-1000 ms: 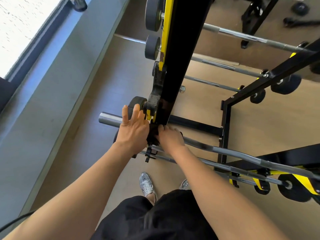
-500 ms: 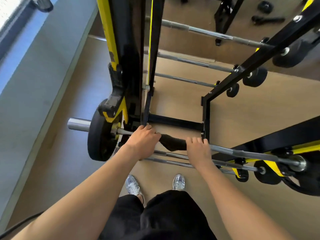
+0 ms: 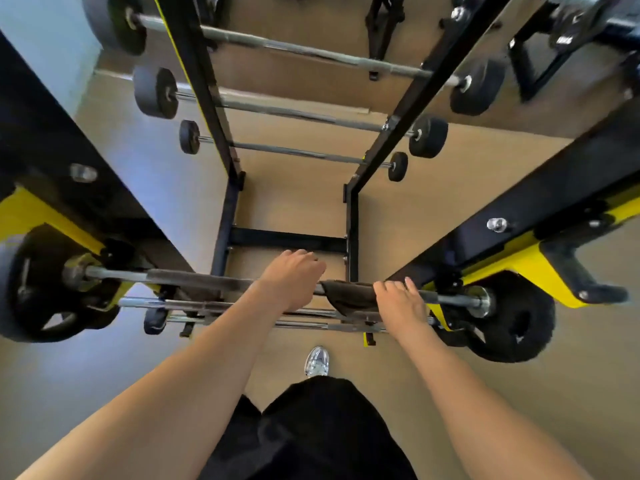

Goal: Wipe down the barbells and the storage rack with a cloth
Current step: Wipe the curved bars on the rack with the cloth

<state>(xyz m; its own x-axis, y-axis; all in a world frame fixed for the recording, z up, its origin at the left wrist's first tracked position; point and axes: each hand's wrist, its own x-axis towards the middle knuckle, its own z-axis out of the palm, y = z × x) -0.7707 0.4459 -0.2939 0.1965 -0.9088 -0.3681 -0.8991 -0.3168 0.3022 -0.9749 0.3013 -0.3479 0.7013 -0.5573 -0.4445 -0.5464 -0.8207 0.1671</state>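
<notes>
The nearest barbell [image 3: 194,277] is carried across the near edge of the black-and-yellow rack [image 3: 352,216], and its bar is gripped near the middle by the left hand [image 3: 291,278], fingers curled over it. A dark cloth [image 3: 348,295] is draped over the bar just right of that hand and is held there by the right hand [image 3: 398,301], fingers curled over cloth and bar, close to the rack's right-hand arm. More barbells [image 3: 304,116] are seen along the rack's far side.
</notes>
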